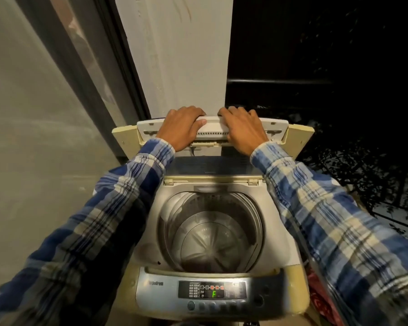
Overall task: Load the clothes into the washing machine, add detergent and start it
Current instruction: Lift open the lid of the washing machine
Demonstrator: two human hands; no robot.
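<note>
- Both hands are up on the raised lid (212, 128): left hand (181, 128) and right hand (242, 131) close together, fingers curled over its top edge
- Lid stands folded at the back of the washing machine (151, 243), drum (210, 241) open below
- Control panel (233, 290) lit, showing a green F
- Red patterned fabric (318, 300) just beside the machine's right front corner

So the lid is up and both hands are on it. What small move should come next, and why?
Probably let go of the lid and start loading. The left hand and right hand grip its upper edge, it stands folded up at the back, and the drum shows bare metal, nothing inside. The red fabric at the lower right may be the laundry; I cannot tell.
</note>
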